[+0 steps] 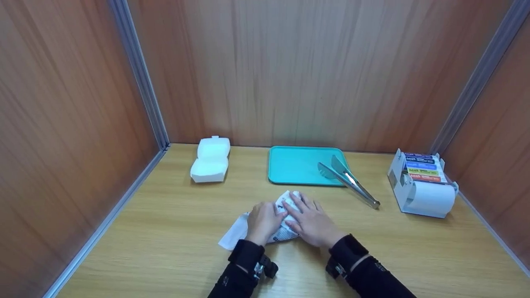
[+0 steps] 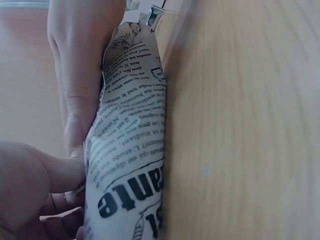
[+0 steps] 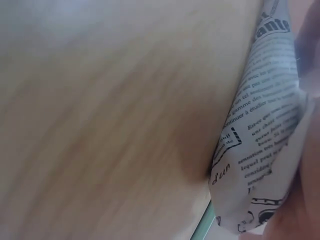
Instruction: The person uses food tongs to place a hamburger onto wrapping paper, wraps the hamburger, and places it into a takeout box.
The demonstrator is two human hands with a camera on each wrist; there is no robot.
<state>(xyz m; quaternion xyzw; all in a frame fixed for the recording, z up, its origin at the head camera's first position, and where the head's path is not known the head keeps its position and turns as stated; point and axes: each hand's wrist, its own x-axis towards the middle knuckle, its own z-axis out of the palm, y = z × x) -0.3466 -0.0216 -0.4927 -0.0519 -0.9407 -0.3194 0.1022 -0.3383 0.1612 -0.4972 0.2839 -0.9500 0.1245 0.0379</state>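
A bundle of newsprint-patterned wrapping paper [image 1: 285, 232] lies on the table between both hands; whatever it encloses is hidden. My left hand [image 1: 263, 221] grips its left side, with thumb and curled fingers against the folded paper in the left wrist view. Spread, fairly straight fingers of my right hand [image 1: 314, 223] press on its top and right side. A plain white end of the paper [image 1: 234, 234] sticks out to the left, flat on the table. Close up, printed text covers the bundle [image 2: 127, 120] in the left wrist view, and its folded edge [image 3: 265, 130] shows in the right.
Behind the hands lies a teal tray [image 1: 296, 163], with metal tongs [image 1: 352, 182] resting across its right edge. An opened white clamshell box [image 1: 211, 161] stands back left. To the right is a white roll dispenser [image 1: 422, 186]. Wooden panels [image 1: 290, 74] enclose the table.
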